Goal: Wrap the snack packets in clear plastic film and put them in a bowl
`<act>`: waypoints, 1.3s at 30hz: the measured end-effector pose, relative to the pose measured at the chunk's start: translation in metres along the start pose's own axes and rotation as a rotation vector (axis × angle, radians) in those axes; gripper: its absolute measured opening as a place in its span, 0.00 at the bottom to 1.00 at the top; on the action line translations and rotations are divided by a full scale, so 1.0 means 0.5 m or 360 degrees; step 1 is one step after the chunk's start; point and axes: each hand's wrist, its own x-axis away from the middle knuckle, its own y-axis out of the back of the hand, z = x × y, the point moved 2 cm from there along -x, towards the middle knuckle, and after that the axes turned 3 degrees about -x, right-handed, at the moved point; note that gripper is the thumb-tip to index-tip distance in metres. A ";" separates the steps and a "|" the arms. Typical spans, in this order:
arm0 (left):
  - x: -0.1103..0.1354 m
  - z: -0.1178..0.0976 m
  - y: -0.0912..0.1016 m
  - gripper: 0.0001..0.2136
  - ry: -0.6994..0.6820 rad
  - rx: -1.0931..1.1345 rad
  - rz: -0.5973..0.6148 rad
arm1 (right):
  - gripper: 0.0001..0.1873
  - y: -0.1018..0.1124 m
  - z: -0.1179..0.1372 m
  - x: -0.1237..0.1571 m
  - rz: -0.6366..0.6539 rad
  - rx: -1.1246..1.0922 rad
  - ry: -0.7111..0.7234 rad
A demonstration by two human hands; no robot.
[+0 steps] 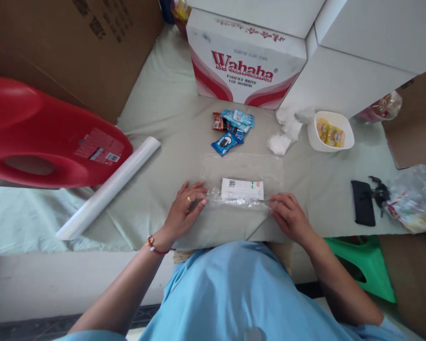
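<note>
A piece of clear plastic film (243, 166) lies flat on the table, its near edge bunched and crinkled; whether it is a sheet or a bag I cannot tell. On it rests a small white packet (242, 189) with a barcode and green and red print. At the film's near left corner, my left hand (189, 208) pinches the edge between thumb and fingers. The opposite corner is gripped by my right hand (288, 214), its fingers curled together. Beyond the film sits a small pile of blue and brown snack packets (230, 131).
To the left lie a white roll (110, 187) and a large red jug (57, 135). A Wahaha carton (246, 64) stands at the back. Rightward are crumpled white plastic (282, 137), a white bowl (315, 142) with yellow packets, a black phone (362, 203) and a plastic bag (415, 199).
</note>
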 end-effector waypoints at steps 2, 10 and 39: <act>-0.020 0.006 -0.003 0.08 0.0087 -0.0017 -0.0089 | 0.10 0.023 -0.023 -0.044 0.0059 -0.0033 -0.0091; -0.094 0.023 -0.024 0.08 0.0287 -0.0421 -0.0350 | 0.09 0.034 -0.139 -0.201 0.0504 0.0319 -0.0485; -0.109 -0.137 -0.161 0.16 -0.0107 -0.0962 0.0291 | 0.13 -0.036 0.022 -0.272 0.0694 0.0411 0.0139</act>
